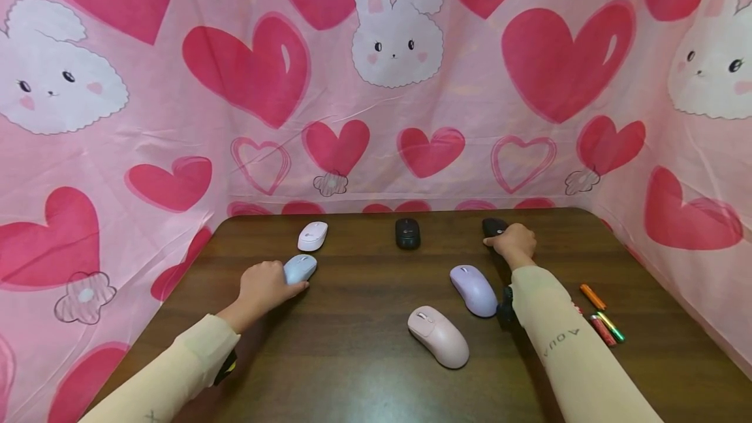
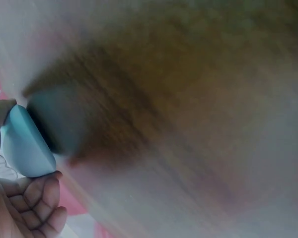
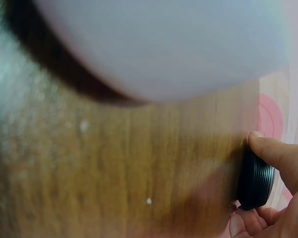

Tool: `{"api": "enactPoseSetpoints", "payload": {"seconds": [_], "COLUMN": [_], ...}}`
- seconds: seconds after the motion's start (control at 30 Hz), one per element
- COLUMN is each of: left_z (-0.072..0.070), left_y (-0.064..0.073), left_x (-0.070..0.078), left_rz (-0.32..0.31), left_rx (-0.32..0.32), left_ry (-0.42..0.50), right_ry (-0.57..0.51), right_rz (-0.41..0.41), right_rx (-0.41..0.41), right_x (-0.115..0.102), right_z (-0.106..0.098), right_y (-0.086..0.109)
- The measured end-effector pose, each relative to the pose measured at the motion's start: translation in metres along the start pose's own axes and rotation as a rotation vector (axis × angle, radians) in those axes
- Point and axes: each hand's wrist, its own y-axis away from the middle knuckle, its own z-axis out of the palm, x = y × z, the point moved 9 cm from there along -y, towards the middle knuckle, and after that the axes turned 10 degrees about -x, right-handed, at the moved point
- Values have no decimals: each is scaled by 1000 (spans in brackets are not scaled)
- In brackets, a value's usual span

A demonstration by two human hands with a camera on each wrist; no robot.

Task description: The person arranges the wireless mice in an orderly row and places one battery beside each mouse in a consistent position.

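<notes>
Our left fingers (image 2: 49, 191) hold the blue mouse (image 1: 301, 268), our right fingers (image 3: 251, 223) a black mouse (image 1: 493, 225) near the worktop's (image 1: 352, 292) far edge, likely steadying both.

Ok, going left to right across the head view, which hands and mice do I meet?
Left hand → light blue mouse → first black mouse → pale pink mouse → lilac mouse → second black mouse → right hand gripping it. White mouse left out: it overlaps the light blue one's span.
</notes>
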Motion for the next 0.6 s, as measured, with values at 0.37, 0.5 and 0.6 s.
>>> {"api": "enactPoseSetpoints", "payload": {"seconds": [0.37, 0.5, 0.6], "left_z": [4, 4, 3], "left_y": [-3, -3, -3], "left_x": [-8, -6, -5], "left_rz": [-97, -104, -108], "left_rx": [-74, -87, -88], "left_ry": [29, 30, 29], "right_ry": [-4, -7, -15], "right_rz": [0, 4, 10], "right_rx": [-10, -7, -9], "right_x": [-2, -2, -1], "right_z": [0, -1, -1], "right_y": [3, 4, 4]}}
